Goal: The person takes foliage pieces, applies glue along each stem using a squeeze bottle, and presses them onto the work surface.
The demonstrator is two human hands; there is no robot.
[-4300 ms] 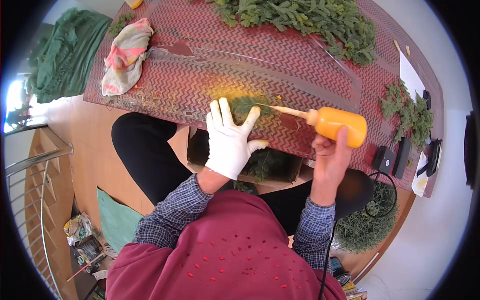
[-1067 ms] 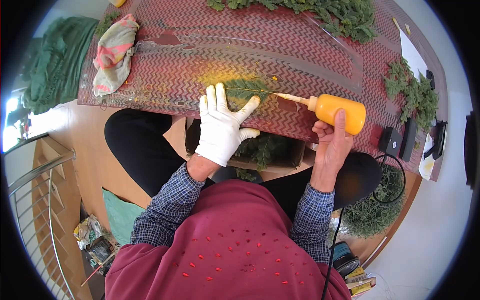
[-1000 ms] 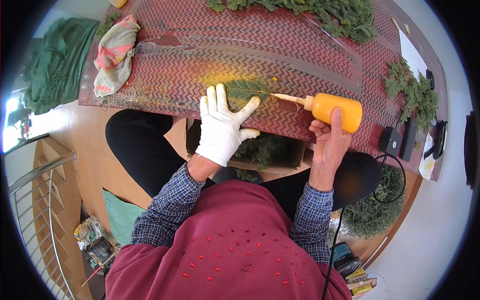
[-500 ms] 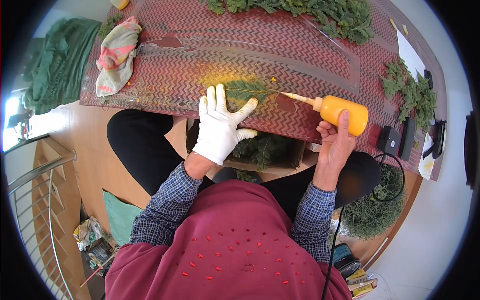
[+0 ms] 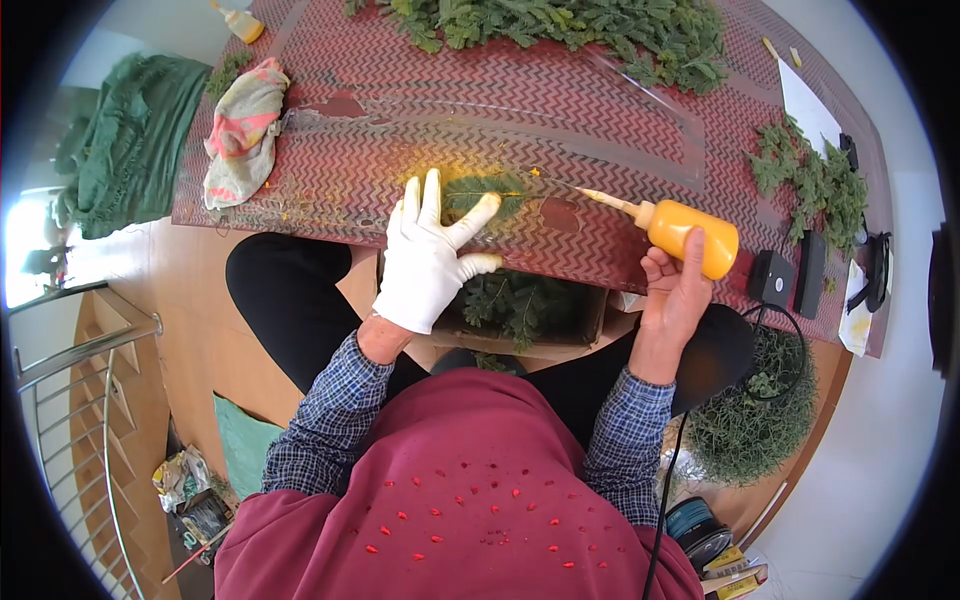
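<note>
The left hand (image 5: 425, 260), in a stained white glove, lies with its fingers spread wide on a flat dark-green feathery sprig (image 5: 475, 197) by the near edge of the red zigzag-patterned table (image 5: 620, 160). Over that edge, towards the right corner, the bare right hand (image 5: 675, 305) is closed round an orange-yellow plastic squeeze bottle (image 5: 695, 238), its thin nozzle tip just clear of the sprig. From here I can't read the pale mark on the squarish black box (image 5: 770, 277) near the right corner.

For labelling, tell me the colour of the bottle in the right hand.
The bottle is yellow-orange, seen best in the head view.
</note>
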